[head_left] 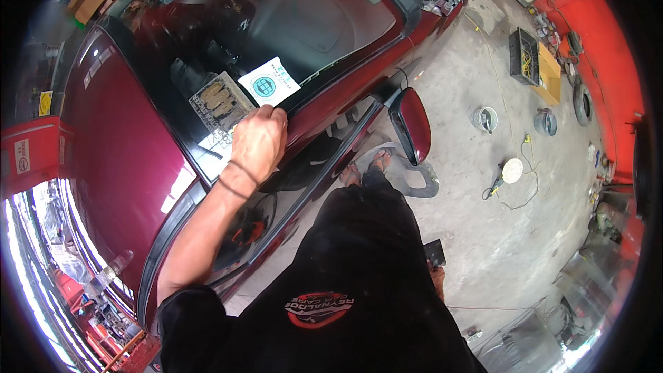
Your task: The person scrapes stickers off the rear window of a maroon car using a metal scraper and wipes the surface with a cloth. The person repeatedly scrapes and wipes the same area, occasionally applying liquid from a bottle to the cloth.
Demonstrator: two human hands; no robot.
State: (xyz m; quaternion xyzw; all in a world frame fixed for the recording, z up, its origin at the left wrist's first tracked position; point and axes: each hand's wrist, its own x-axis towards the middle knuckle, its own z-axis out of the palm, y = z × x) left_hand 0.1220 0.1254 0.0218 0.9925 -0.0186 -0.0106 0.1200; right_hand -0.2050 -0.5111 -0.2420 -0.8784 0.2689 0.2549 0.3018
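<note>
My left hand [259, 139] reaches up from the lower left to the windshield [304, 21] of a dark red car [117, 159]. Its fingers are curled tight over the black moulding [324, 83] at the glass edge by the pillar. Just above the knuckles a white square sticker with a teal round mark [269, 81] sits inside the glass, and a worn beige sticker [219, 102] lies left of it. Two thin dark bands circle the wrist. My right hand is out of sight.
The red side mirror [412, 124] juts out right of my hand, above my sandalled feet [366, 166]. On the concrete floor lie two small buckets [485, 119], a white disc tool with cable [512, 170], a black crate [523, 55] and a tyre [583, 102] by the red wall.
</note>
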